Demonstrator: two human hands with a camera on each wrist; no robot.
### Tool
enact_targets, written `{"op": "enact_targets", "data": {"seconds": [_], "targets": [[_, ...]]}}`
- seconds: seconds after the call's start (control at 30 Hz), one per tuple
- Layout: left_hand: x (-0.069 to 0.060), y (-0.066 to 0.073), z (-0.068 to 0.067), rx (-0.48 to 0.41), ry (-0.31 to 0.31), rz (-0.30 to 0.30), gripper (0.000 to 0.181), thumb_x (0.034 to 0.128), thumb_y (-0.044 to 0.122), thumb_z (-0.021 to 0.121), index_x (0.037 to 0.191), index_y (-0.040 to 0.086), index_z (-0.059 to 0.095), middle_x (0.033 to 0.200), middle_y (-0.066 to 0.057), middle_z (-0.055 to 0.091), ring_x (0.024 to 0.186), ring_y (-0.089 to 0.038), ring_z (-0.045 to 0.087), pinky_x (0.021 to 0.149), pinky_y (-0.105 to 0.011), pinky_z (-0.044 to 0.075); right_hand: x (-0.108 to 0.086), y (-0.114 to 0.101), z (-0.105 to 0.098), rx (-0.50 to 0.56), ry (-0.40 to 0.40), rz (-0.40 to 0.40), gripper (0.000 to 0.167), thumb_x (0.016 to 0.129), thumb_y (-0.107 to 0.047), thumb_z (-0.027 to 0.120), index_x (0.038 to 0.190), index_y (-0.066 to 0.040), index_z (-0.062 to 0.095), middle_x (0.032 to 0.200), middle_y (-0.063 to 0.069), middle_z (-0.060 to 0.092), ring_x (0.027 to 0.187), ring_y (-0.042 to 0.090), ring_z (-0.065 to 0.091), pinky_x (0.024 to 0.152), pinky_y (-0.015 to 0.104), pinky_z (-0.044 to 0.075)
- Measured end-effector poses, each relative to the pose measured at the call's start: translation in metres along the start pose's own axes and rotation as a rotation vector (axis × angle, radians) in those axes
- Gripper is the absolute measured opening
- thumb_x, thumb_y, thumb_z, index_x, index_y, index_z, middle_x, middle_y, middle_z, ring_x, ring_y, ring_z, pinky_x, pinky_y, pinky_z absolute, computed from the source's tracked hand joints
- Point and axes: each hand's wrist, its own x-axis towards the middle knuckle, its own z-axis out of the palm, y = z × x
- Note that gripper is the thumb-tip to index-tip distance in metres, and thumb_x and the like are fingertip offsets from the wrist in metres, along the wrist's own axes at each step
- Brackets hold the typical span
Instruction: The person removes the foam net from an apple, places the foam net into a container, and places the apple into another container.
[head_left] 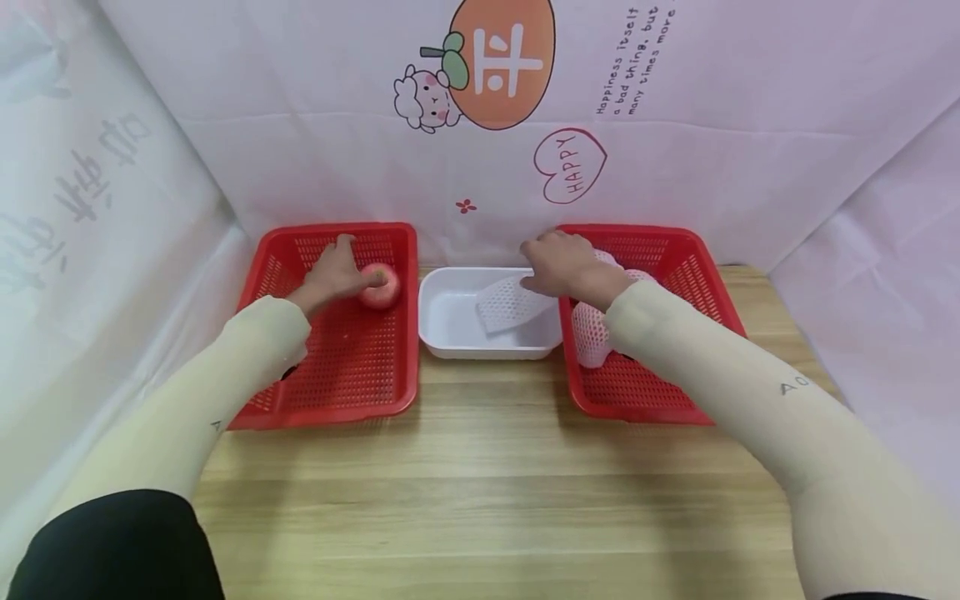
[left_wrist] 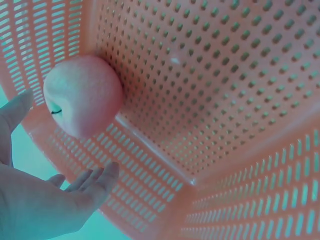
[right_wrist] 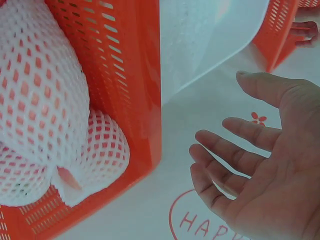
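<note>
A single red apple (head_left: 380,286) sits in the far right corner of the left red basket (head_left: 412,350). Over that basket my left hand (head_left: 336,271) reaches beside the apple, its thumb and fingers spread apart; the left wrist view shows a gap between the hand (left_wrist: 55,195) and the apple (left_wrist: 85,97). My right hand (head_left: 562,262) hovers at the inner edge of the right red basket (head_left: 652,412), fingers loosely bent and holding nothing in the right wrist view. Below it, a white foam net sleeve (head_left: 510,304) lies in the white tray (head_left: 450,346).
Several fruits in foam nets (right_wrist: 45,95) lie in the right basket, partly hidden by my forearm. The wooden table (head_left: 480,483) stretches in front of the containers. A printed white cloth (head_left: 337,150) hangs behind them and at both sides.
</note>
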Motion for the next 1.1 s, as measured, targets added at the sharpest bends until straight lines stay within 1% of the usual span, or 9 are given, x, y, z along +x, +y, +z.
{"op": "enact_targets", "data": {"seconds": [0.07,0.2,0.3,0.4,0.53,0.63,0.73,0.9,1.1], "targets": [[-0.002,-0.002,-0.004,0.008,0.017,-0.002,0.108,0.0947,0.043,0.078,0.165,-0.002,0.01,0.153,-0.031,0.039,0.136,-0.047,0.043,0.113,-0.069,0.043,-0.004,0.003,-0.003,-0.006,0.005,-0.012,0.063,0.093,-0.031,0.08,0.148,-0.009,0.06,0.136,0.019,0.066,0.121,0.037,0.064,0.099,0.057,0.058],[-0.006,-0.008,-0.01,0.0,0.043,0.009,0.103,0.0955,0.039,0.077,0.165,0.0,0.012,0.154,-0.028,0.04,0.136,-0.046,0.045,0.11,-0.068,0.047,-0.015,0.014,-0.01,0.035,0.022,-0.027,0.059,0.098,-0.029,0.074,0.15,-0.007,0.058,0.134,0.019,0.068,0.118,0.035,0.066,0.094,0.056,0.06],[-0.012,-0.008,-0.014,-0.021,0.062,0.047,0.098,0.0963,0.037,0.076,0.164,0.0,0.016,0.154,-0.028,0.042,0.136,-0.045,0.046,0.109,-0.067,0.048,-0.026,0.023,-0.015,0.072,0.036,-0.026,0.055,0.098,-0.028,0.072,0.148,-0.007,0.059,0.13,0.018,0.069,0.112,0.034,0.066,0.09,0.055,0.061],[-0.02,-0.004,-0.017,-0.029,0.073,0.078,0.096,0.0965,0.04,0.076,0.164,0.0,0.019,0.155,-0.027,0.042,0.137,-0.044,0.045,0.11,-0.068,0.046,-0.036,0.034,-0.019,0.097,0.04,-0.014,0.053,0.098,-0.029,0.071,0.145,-0.008,0.06,0.129,0.017,0.068,0.109,0.034,0.064,0.087,0.054,0.061],[-0.033,0.007,-0.015,-0.008,0.082,0.109,0.097,0.0958,0.045,0.075,0.164,0.002,0.023,0.156,-0.025,0.043,0.14,-0.044,0.044,0.111,-0.068,0.045,-0.047,0.049,-0.021,0.111,0.017,-0.027,0.057,0.096,-0.031,0.074,0.147,-0.01,0.06,0.134,0.018,0.067,0.116,0.037,0.064,0.094,0.059,0.059],[-0.043,0.016,-0.012,-0.007,0.081,0.145,0.094,0.0951,0.043,0.077,0.164,0.003,0.026,0.155,-0.023,0.045,0.137,-0.042,0.047,0.109,-0.067,0.048,-0.053,0.06,-0.018,0.115,-0.016,-0.073,0.059,0.094,-0.028,0.078,0.148,-0.01,0.061,0.14,0.018,0.066,0.129,0.041,0.061,0.103,0.065,0.053],[-0.054,0.026,-0.007,-0.018,0.077,0.183,0.092,0.0932,0.039,0.079,0.164,0.006,0.03,0.156,-0.019,0.045,0.137,-0.039,0.047,0.108,-0.066,0.049,-0.057,0.069,-0.013,0.131,-0.045,-0.12,0.061,0.09,-0.022,0.083,0.146,-0.01,0.063,0.143,0.018,0.065,0.136,0.043,0.056,0.108,0.067,0.049],[-0.071,0.045,0.003,0.002,0.065,0.245,0.094,0.0904,0.045,0.08,0.164,0.011,0.033,0.161,-0.014,0.042,0.144,-0.036,0.043,0.11,-0.066,0.047,-0.063,0.078,0.0,0.149,-0.101,-0.148,0.071,0.08,-0.019,0.093,0.145,-0.013,0.065,0.148,0.015,0.061,0.143,0.043,0.049,0.107,0.066,0.05],[-0.098,0.071,0.015,0.043,0.022,0.327,0.099,0.0866,0.046,0.084,0.164,0.014,0.033,0.163,-0.01,0.041,0.146,-0.032,0.042,0.1,-0.06,0.057,-0.062,0.083,0.016,0.145,-0.181,-0.155,0.086,0.073,-0.017,0.098,0.15,-0.017,0.06,0.153,0.014,0.056,0.145,0.044,0.046,0.099,0.061,0.057]]}}
